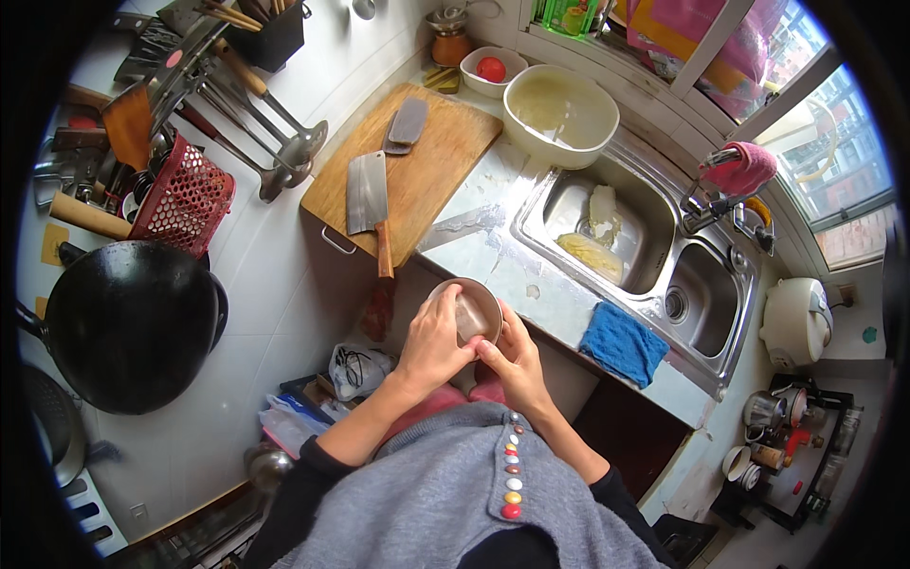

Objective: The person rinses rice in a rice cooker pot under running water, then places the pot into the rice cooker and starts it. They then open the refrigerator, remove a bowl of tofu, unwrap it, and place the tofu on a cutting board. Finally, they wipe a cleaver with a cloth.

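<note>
A small round metal bowl (478, 313) is held between both my hands, in front of the counter's edge. My left hand (437, 341) grips its left side, with fingers over the rim. My right hand (517, 359) holds its right and lower side. Beyond the bowl, a cleaver (368, 192) lies on the wooden cutting board (441, 171), its handle sticking out over the near edge. Two grey blocks, perhaps sharpening stones (409, 121), lie stacked farther back on the board. What the bowl holds, if anything, I cannot tell.
A double steel sink (526, 226) with leafy vegetables (590, 256) lies to the right, a blue cloth (623, 344) at its near edge. A large pale basin (604, 117) stands behind. A black wok (131, 327) and hanging utensils are at left, a rice cooker (793, 320) at right.
</note>
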`<state>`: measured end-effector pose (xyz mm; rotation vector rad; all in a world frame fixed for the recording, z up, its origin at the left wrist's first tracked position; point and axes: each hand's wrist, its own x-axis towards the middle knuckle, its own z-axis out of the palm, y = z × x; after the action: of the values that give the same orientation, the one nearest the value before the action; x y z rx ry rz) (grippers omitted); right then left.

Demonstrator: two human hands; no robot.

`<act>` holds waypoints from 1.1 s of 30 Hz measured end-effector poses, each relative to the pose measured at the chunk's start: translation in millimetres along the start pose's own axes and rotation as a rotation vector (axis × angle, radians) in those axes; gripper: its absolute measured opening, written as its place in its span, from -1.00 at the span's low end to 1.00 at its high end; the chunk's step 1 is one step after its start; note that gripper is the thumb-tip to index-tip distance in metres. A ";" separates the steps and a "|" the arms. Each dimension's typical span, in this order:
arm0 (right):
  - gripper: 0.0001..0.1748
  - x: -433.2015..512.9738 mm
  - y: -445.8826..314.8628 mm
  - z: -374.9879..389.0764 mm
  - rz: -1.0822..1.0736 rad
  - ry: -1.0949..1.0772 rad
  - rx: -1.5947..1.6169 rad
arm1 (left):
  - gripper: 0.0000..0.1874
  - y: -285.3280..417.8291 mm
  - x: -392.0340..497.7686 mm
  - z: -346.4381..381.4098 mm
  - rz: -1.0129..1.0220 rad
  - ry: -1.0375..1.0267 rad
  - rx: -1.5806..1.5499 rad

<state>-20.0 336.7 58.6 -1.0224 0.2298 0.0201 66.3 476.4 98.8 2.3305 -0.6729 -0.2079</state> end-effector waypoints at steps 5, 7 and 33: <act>-0.17 26.2 -16.6 -23.8 0.147 -0.012 0.176 | -0.25 3.8 25.5 -34.6 -0.201 0.005 -0.529; -0.21 33.5 -20.0 -29.9 0.149 -0.045 0.270 | -0.25 0.5 31.4 -47.0 -0.314 0.031 -0.967; -0.24 154.5 14.0 3.6 0.248 0.035 0.438 | -0.41 -126.2 102.7 -103.5 -0.463 -0.049 -1.637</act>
<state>129.6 333.1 17.8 -0.5543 0.3734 0.1697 239.1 561.9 96.2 0.8263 0.1325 -0.6947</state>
